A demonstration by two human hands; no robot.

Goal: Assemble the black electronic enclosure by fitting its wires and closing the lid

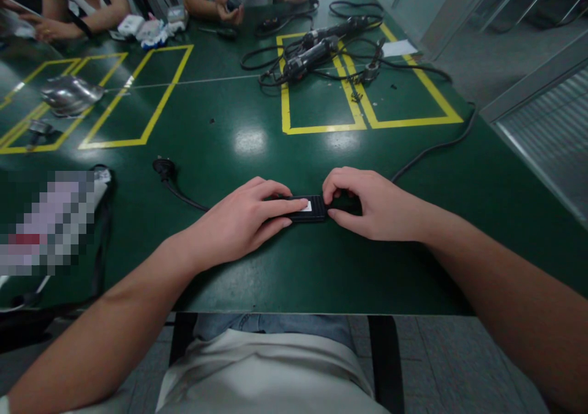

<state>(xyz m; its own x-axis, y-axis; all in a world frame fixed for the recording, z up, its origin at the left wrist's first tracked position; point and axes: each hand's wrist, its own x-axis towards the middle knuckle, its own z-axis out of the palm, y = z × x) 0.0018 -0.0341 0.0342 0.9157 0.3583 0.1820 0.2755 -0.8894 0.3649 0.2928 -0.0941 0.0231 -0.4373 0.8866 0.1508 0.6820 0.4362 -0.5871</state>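
A small flat black box (307, 209) with a white label lies on the green table (257, 261) near the front edge. My left hand (243, 221) lies over its left end, fingers pressed flat along its top, index fingertip by the label. My right hand (367, 203) is curled over its right end, fingers bent and pinching the box's edge. A black cable (184, 196) runs from under my left hand to a plug (164, 168) on the left.
Yellow tape outlines mark the tabletop. Power tools with tangled black cords (316, 52) lie at the back centre. A shiny metal piece (68, 94) rests at the left. Two other people's hands (229, 11) work at the far edge. A cable (436, 147) trails off right.
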